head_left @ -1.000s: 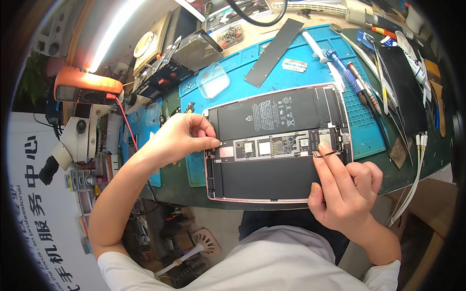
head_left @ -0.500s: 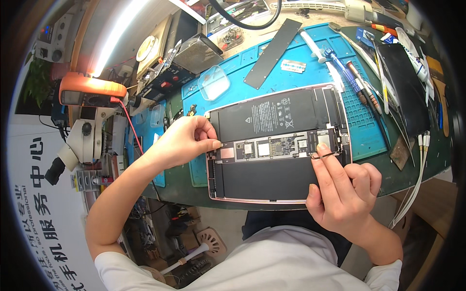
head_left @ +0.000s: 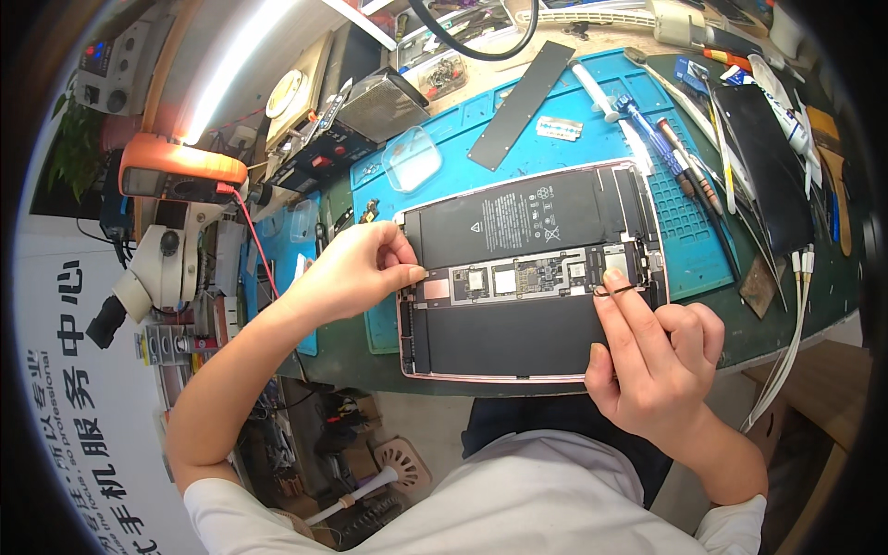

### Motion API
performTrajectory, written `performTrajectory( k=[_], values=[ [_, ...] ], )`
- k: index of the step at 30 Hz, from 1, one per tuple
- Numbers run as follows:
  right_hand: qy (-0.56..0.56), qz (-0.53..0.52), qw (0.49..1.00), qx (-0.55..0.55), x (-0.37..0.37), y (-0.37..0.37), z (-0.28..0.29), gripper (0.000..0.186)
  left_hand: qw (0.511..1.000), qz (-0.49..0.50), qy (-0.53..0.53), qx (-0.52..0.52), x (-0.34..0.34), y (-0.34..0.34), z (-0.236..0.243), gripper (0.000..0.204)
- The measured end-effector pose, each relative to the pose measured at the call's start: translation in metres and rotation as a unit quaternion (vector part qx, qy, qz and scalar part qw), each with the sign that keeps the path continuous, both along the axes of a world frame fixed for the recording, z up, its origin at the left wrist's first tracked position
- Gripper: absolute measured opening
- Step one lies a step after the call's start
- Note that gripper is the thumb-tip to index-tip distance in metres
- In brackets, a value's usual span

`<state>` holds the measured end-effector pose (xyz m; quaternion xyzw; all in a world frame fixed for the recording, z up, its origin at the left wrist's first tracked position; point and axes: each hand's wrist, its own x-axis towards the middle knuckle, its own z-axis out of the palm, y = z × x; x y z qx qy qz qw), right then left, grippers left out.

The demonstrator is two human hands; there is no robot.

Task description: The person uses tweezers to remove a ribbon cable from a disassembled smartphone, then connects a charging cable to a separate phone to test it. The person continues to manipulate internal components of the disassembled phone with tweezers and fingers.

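An opened tablet [head_left: 504,338] lies face down on the bench edge, its black battery cells and a long logic board [head_left: 546,278] exposed. My left hand [head_left: 363,266] is at the tablet's left side, thumb and index finger pinched at the board's left end; what is between them is hidden. On the board's right end, beside a silver shield [head_left: 615,262], rest the outstretched index and middle fingertips of my right hand [head_left: 659,350]. Its thumb is apart, near the lower battery. A thin black strip [head_left: 626,289] crosses those fingers; I cannot tell whether it is gripped.
Beneath the tablet is a blue work mat [head_left: 444,148]. Beyond it lie a dark flat plate [head_left: 523,104], a razor blade [head_left: 560,128], a syringe [head_left: 595,90] and a clear plastic box [head_left: 412,159]. Tools and a black screen [head_left: 763,166] crowd the right; an orange multimeter [head_left: 180,166] stands left.
The view has shifted slightly. Both hands keep nearly the same places on the tablet, with the right fingertips and the black strip moved only a little.
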<state>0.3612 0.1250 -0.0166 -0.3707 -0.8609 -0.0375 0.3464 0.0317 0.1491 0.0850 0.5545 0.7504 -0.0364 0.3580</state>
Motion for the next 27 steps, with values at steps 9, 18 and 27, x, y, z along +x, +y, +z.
performTrajectory(
  k=[9, 18, 27],
  values=[
    [0.005, -0.008, 1.0, 0.004, -0.001, 0.0, -0.002, 0.035, 0.948, -0.184, 0.061, 0.252, 0.002, -0.031, -0.003, 0.017],
    [0.011, -0.008, 1.0, -0.005, 0.0, -0.001, -0.002, 0.036, 0.867, -0.254, 0.098, 0.418, 0.001, -0.053, -0.029, 0.038],
    [0.023, -0.009, 1.0, -0.009, 0.0, -0.001, -0.002, 0.035, 0.839, -0.294, 0.129, 0.44, 0.008, -0.051, -0.035, 0.041]
  ],
)
